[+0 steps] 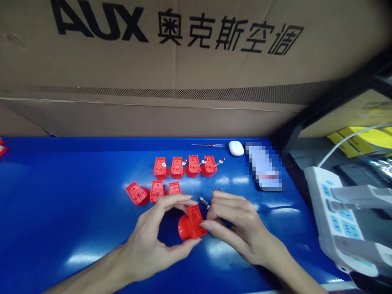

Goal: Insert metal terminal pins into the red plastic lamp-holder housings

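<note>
Bare left hand (143, 241) and bare right hand (241, 228) sit close together above a glossy blue workbench (61, 192), both pinching a red moulded plastic part (192, 223) with a flared round base. Seven similar red plastic parts (161, 167) stand beyond in two rows, near a small metal pin (203, 201).

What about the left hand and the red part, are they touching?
Touching: the head view shows the left hand gripping the red part, its thumb on the rounded base.
</note>
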### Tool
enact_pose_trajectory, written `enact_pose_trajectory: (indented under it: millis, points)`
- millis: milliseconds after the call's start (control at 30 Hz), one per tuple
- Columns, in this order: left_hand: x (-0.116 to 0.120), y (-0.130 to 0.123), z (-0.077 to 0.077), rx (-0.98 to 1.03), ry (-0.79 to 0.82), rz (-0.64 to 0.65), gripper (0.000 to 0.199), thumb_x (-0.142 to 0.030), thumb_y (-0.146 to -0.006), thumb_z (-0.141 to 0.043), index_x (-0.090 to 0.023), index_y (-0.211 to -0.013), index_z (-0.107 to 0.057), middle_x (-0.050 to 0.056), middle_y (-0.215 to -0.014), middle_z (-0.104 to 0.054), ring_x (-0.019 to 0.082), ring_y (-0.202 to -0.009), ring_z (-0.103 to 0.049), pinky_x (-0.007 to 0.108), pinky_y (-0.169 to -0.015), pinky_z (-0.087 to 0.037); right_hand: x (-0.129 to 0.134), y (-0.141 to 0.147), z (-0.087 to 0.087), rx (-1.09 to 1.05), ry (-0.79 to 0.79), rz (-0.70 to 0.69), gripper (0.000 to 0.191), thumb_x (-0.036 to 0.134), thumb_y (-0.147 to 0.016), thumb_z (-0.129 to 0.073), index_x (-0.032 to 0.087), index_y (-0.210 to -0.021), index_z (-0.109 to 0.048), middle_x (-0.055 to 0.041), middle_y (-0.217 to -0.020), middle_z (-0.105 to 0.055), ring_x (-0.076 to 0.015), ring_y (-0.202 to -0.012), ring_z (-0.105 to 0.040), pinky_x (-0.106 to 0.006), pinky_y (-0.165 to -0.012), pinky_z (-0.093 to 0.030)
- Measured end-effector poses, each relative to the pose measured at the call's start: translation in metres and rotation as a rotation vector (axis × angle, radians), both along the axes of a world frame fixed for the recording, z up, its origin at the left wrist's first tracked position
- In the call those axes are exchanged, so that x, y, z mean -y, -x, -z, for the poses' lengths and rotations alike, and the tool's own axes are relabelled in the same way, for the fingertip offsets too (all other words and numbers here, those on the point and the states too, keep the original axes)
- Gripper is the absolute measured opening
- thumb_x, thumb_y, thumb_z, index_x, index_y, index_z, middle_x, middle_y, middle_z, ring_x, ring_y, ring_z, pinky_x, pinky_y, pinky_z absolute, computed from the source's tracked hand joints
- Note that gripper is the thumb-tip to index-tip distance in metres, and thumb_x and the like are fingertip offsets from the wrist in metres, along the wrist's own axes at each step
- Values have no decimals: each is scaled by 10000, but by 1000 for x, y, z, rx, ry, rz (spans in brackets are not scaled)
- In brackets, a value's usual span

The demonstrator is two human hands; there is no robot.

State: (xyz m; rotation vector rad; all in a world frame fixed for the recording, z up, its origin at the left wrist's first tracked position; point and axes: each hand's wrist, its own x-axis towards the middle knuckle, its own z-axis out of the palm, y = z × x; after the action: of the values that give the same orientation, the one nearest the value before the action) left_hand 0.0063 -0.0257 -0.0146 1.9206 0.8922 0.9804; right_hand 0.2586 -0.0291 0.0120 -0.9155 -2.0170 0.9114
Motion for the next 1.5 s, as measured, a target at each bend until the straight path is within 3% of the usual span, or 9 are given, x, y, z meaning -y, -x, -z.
enact_pose_trajectory:
  millis: [100,267,433,533,633,833,1000,1200,1500]
  points:
    - [-2,1,3,-78,-141,-5,738,-155,-888,-835,-239,-1541,-501,101,-1343,-752,234,-1158,-773,394,-1015,-664,-1,-5,-1,17,9,106,345,332,-1155,-551,212,-839,-619,2,-745,-595,-169,-694,-500,-330,-688,-373]
    - [-5,4,4,-175,-247,33,684,-141,-972,-739,-203,-1587,-447,139,-1405,-723,267,-1279,-716,465,-1083,-617,-9,-13,0,166,107,458,419,424,-1159,-537,212,-814,-645,14,-705,-597,-160,-637,-525,-314,-654,-379]
    - [-8,5,-1,-362,-377,106,537,-200,-1065,-710,-184,-1557,-496,129,-1454,-726,275,-1395,-653,503,-1209,-459,-16,-19,5,292,229,549,352,496,-1126,-563,231,-942,-705,20,-692,-647,-178,-612,-570,-304,-621,-386]
    - [-11,5,-1,-442,-418,100,485,-272,-1091,-699,-196,-1538,-526,116,-1484,-721,288,-1458,-612,525,-1263,-342,-18,-23,10,362,278,510,288,479,-1117,-573,243,-1044,-722,21,-696,-663,-194,-610,-602,-307,-614,-392]
    - [-13,5,2,-462,-408,65,466,-258,-1097,-687,-206,-1535,-536,104,-1499,-716,276,-1455,-614,506,-1272,-308,-19,-26,14,389,291,462,217,434,-1093,-617,246,-1100,-725,15,-730,-680,-207,-648,-634,-314,-643,-425]
    - [-14,4,3,-466,-396,42,450,-241,-1102,-665,-217,-1532,-535,107,-1521,-702,284,-1474,-594,510,-1269,-328,-19,-27,8,432,314,335,145,371,-1053,-695,246,-1046,-768,15,-772,-676,-183,-670,-607,-300,-650,-424]
    - [-14,3,0,-460,-390,46,448,-198,-1087,-665,-219,-1521,-554,108,-1546,-684,292,-1490,-580,510,-1261,-346,-15,-29,-4,388,366,142,102,354,-1034,-756,253,-1031,-771,39,-730,-608,-156,-623,-543,-289,-603,-386]
    - [-15,3,-4,-379,-409,43,410,-209,-1066,-708,-236,-1462,-605,84,-1486,-728,283,-1438,-626,483,-1221,-382,-11,-31,4,368,306,-71,84,313,-1004,-816,264,-1061,-780,29,-821,-669,-160,-717,-616,-285,-692,-455]
    - [-17,4,2,-456,-400,103,415,-208,-1099,-659,-249,-1507,-595,76,-1544,-689,282,-1494,-579,500,-1245,-342,-8,-20,1,490,248,-119,62,262,-1064,-749,245,-1004,-745,8,-987,-736,-175,-894,-699,-289,-775,-458]
